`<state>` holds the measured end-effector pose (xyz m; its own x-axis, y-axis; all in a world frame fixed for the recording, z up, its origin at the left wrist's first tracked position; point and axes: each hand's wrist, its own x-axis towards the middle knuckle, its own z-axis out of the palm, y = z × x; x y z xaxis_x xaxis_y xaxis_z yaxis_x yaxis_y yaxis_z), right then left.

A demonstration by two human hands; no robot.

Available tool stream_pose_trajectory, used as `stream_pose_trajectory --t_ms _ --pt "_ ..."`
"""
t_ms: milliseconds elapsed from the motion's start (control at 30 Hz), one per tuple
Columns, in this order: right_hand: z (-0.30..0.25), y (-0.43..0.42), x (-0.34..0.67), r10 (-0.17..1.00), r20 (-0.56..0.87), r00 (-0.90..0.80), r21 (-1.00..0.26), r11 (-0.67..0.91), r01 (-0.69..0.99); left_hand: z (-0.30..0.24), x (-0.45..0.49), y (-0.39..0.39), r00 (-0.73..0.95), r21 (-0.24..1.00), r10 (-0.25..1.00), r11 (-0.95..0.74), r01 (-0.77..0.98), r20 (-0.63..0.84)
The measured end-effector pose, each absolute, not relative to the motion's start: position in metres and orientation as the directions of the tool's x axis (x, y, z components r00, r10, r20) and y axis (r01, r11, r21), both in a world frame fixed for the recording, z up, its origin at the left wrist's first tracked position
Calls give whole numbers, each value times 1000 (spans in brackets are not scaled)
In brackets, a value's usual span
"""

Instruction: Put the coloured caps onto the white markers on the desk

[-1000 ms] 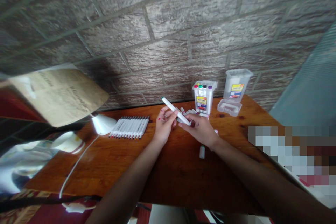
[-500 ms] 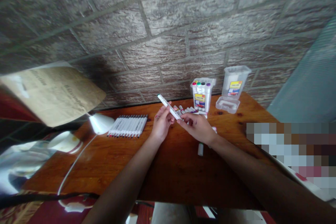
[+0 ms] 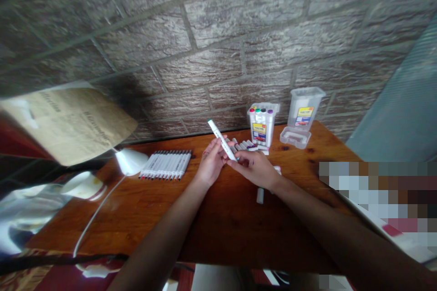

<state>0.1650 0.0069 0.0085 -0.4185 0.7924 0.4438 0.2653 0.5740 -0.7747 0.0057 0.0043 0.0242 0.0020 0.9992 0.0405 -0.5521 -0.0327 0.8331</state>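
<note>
A white marker (image 3: pixel 221 140) with a green tip end is held tilted above the table by both hands. My left hand (image 3: pixel 212 160) pinches its middle, while my right hand (image 3: pixel 254 167) has thumb and fingers closed around its lower end. Behind the hands, several loose markers (image 3: pixel 243 145) lie on the wood, partly covered by my fingers. A clear case (image 3: pixel 265 125) with upright markers, their ends red, green, black and purple, stands behind them. Below my right wrist lies a small whitish cap-like piece (image 3: pixel 260 195).
Left of my hands, several white markers (image 3: pixel 166 164) lie in a neat row on the wooden table (image 3: pixel 218 232). Further left are a paper-shaded lamp (image 3: pixel 131 161), its cord and a paper cup (image 3: pixel 83 185). An open clear case (image 3: pixel 305 109) and its lid (image 3: pixel 295 137) stand at right.
The marker has turned a little steeper in my hands, its lower end shifting slightly down. Both hands keep hold of it.
</note>
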Motion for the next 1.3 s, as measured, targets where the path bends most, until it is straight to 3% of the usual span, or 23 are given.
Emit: stream_pose_trajectory --t_ms 267,400,500,600,700,800,933,1167,1300 --pt "10 6 165 797 438 -416 -776 569 273 24 5 4 7 841 1000 -20 -540 29" --pt "9 8 165 833 445 -329 -817 528 230 26 4 4 -7 845 999 -34 -534 36" --pt "11 12 164 907 366 -210 -923 382 43 27 3 4 -36 846 997 -82 -526 75" --pt "17 17 166 976 152 -158 -965 112 -236 24 3 3 -43 874 992 -121 -470 115" --pt "25 22 171 987 -27 -160 -874 -101 -475 18 5 1 16 934 984 -162 -317 176" --pt "28 26 176 976 -121 -182 -775 -207 -597 15 8 -3 156 965 956 -226 -136 246" --pt "29 28 177 974 -141 -179 -746 -223 -628 18 13 -9 315 984 932 -160 -79 177" --pt "33 22 174 977 -42 -207 -775 -163 -611 20 14 -8 270 979 956 -64 -192 115" --pt "34 20 173 970 -28 -241 -822 -160 -547 15 11 -6 304 987 947 -62 -147 104"
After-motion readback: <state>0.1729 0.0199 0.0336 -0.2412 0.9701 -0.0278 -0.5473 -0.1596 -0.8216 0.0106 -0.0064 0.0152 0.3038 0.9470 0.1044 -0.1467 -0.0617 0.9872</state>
